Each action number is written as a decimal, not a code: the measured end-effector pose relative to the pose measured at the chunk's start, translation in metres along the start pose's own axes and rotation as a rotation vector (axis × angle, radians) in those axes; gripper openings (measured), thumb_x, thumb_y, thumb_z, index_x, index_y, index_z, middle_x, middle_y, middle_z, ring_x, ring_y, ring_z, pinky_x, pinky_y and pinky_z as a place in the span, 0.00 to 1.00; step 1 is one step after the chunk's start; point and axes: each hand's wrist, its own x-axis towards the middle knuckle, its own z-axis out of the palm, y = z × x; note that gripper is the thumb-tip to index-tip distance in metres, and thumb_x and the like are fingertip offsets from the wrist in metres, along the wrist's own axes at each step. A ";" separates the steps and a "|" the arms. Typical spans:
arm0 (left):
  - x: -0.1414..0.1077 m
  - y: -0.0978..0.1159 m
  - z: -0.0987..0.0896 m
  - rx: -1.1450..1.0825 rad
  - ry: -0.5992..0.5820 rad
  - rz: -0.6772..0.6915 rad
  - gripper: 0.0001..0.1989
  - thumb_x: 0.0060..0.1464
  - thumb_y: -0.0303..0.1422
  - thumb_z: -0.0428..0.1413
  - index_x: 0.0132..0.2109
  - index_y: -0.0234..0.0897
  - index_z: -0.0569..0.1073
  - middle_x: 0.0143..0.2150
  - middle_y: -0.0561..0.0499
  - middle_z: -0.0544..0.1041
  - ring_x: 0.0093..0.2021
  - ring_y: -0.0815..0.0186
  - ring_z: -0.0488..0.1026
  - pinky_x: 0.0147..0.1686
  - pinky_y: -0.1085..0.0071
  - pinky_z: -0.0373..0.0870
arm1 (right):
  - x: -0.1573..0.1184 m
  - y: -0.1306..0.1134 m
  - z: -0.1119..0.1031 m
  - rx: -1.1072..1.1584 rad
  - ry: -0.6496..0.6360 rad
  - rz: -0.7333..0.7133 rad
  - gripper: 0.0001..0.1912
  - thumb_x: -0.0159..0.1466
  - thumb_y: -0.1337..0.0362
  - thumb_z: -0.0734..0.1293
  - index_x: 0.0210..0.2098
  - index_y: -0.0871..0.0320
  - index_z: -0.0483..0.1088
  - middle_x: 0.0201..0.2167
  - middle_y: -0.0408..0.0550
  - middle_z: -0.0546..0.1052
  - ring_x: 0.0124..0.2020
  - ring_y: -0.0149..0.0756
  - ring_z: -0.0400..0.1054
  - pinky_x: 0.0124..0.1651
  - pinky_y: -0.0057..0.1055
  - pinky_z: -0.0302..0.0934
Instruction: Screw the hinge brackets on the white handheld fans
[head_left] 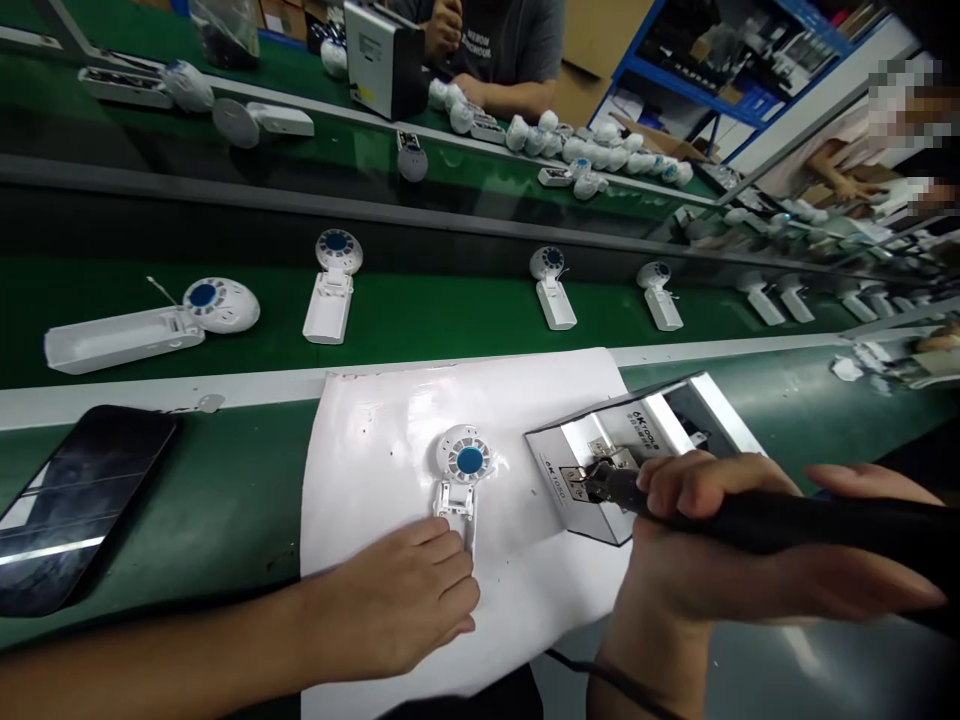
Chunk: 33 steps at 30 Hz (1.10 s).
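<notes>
Holds white device under curled left hand, grips black driver in right hand. Probably light, stiff, delicate at the hinge; best held by the casing.

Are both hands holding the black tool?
No, only the right hand grips the black tool, while the left hand is at the white device.

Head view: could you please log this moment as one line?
left hand: on white unit | right hand: holding black tool, tip at silver box | phone: left of sheet | green belt: similar units
</notes>
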 end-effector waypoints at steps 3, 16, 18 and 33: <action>-0.001 0.000 0.002 0.007 -0.004 0.004 0.13 0.73 0.36 0.63 0.39 0.38 0.70 0.37 0.51 0.73 0.38 0.60 0.67 0.46 0.62 0.63 | -0.005 0.002 0.008 -0.057 0.074 -0.178 0.24 0.72 0.37 0.66 0.51 0.50 0.71 0.20 0.33 0.67 0.16 0.34 0.59 0.17 0.34 0.57; 0.002 -0.004 0.000 0.027 -0.001 0.034 0.13 0.75 0.39 0.62 0.42 0.37 0.74 0.39 0.50 0.77 0.42 0.59 0.71 0.50 0.62 0.68 | -0.046 0.007 0.051 0.367 -0.297 0.148 0.27 0.70 0.33 0.69 0.54 0.47 0.73 0.22 0.32 0.73 0.15 0.31 0.60 0.20 0.34 0.63; 0.002 -0.005 0.002 0.026 0.009 0.037 0.13 0.75 0.40 0.61 0.42 0.37 0.74 0.39 0.50 0.77 0.42 0.59 0.72 0.50 0.62 0.68 | -0.049 0.015 0.058 0.379 -0.288 0.145 0.28 0.69 0.32 0.68 0.52 0.47 0.72 0.21 0.31 0.72 0.14 0.30 0.58 0.18 0.31 0.62; 0.002 -0.007 0.003 0.189 0.061 0.066 0.19 0.77 0.45 0.55 0.40 0.36 0.75 0.38 0.47 0.77 0.42 0.56 0.74 0.62 0.51 0.68 | -0.059 0.037 0.069 0.441 -0.367 0.328 0.22 0.62 0.45 0.80 0.41 0.50 0.71 0.19 0.33 0.69 0.16 0.29 0.61 0.22 0.29 0.61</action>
